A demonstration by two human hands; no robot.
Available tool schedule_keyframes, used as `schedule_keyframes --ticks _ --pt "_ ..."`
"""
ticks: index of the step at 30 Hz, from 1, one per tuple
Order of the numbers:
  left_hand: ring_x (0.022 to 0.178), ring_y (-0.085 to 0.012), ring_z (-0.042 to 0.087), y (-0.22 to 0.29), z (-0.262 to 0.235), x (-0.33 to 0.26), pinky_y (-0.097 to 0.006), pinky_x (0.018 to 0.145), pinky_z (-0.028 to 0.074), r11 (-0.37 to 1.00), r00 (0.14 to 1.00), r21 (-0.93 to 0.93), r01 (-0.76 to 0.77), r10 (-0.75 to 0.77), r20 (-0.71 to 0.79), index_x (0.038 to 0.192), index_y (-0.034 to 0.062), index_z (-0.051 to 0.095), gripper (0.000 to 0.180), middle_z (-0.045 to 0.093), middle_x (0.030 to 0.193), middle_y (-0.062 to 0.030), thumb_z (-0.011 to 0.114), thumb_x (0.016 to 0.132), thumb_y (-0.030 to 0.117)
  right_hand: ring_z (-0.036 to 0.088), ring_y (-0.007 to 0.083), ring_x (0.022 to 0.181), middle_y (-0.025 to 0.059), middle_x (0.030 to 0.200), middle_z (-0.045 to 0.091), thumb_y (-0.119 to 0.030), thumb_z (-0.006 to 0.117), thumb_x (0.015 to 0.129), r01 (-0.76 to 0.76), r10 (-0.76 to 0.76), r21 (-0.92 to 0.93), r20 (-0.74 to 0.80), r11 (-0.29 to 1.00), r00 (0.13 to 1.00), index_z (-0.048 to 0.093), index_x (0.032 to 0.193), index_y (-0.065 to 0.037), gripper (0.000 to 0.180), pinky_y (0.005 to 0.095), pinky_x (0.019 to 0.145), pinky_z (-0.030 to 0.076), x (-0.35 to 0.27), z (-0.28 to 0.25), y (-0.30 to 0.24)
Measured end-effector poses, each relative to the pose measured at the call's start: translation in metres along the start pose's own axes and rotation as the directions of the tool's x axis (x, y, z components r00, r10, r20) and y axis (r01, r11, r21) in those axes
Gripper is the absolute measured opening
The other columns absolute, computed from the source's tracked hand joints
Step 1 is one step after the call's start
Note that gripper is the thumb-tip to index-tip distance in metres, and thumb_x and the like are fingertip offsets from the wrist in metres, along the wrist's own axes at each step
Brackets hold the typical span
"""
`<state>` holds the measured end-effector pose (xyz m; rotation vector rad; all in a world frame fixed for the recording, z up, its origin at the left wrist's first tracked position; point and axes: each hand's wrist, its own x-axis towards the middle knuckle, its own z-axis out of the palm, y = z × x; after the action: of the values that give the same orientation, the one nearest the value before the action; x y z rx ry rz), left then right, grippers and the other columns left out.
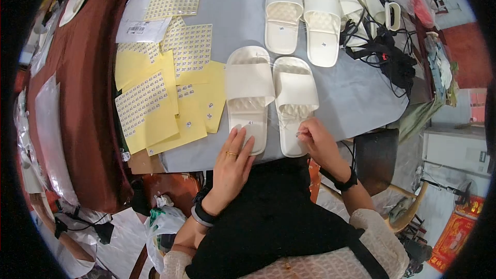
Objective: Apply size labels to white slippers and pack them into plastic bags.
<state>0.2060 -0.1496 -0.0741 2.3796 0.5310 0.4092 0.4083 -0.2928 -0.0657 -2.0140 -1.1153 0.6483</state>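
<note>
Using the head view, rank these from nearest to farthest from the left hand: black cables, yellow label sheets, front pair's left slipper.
1. Front pair's left slipper: near end under the left hand.
2. Yellow label sheets: just left of the hand.
3. Black cables: table's far right side.

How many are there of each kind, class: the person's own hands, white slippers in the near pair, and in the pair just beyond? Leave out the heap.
Left hand and right hand: 2
Near slippers: 2
Slippers beyond: 2
Total: 6
</note>
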Motion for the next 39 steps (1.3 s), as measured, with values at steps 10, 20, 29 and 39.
schedule_keyframes --ticks 10,20,29,39 --pt "0.117 -0.0339 0.048 -0.009 -0.014 -0.015 -0.042 0.094 0.042 0.999 0.981 0.033 0.038 -0.031 -0.191 0.114 0.0049 0.057 0.04 0.051 0.123 -0.0165 0.068 0.075 0.004 0.049 0.037 0.079 0.0165 0.086 0.048 -0.012 0.047 0.087 0.043 -0.035 -0.286 0.033 0.957 0.999 0.048 0.083 -0.001 0.012 0.0415 0.068 0.04 -0.004 0.001 -0.007" --pt "0.123 -0.0377 0.037 -0.051 -0.037 -0.03 -0.045 0.103 0.028 0.757 0.649 0.032 0.653 -0.536 -0.54 0.124 -0.0033 0.044 0.049 0.04 0.132 -0.0223 0.06 0.083 0.016 0.05 0.0242 0.096 0.012 0.098 0.05 -0.002 0.051 0.085 -0.07 0.069 -0.004 0.252 0.998 0.965 0.048 0.091 -0.001 0.007 0.0298 0.087 0.039 -0.004 -0.024 -0.027" --pt "0.121 -0.0322 0.042 -0.064 -0.056 -0.048 -0.039 0.1 0.034 0.89 0.568 -0.154 0.429 -0.398 -0.721 0.12 -0.0013 0.048 0.036 0.044 0.129 -0.0192 0.053 0.084 0.0 0.049 0.0331 0.085 0.0149 0.088 0.048 -0.005 0.058 0.079 0.413 -0.424 0.121 0.415 0.903 0.805 0.051 0.086 -0.002 0.01 0.0384 0.074 0.04 0.07 0.099 -0.162" --pt "0.119 -0.0334 0.041 -0.082 -0.058 -0.102 -0.041 0.1 0.032 0.781 0.208 -0.214 0.587 -0.401 -0.892 0.108 -0.0006 0.054 0.026 0.048 0.115 -0.0157 0.055 0.082 -0.004 0.049 0.0289 0.087 0.0133 0.086 0.05 -0.008 0.059 0.073 0.676 -0.594 -0.197 0.349 0.71 0.725 0.059 0.081 -0.007 0.008 0.0384 0.074 0.036 0.084 0.264 -0.181"
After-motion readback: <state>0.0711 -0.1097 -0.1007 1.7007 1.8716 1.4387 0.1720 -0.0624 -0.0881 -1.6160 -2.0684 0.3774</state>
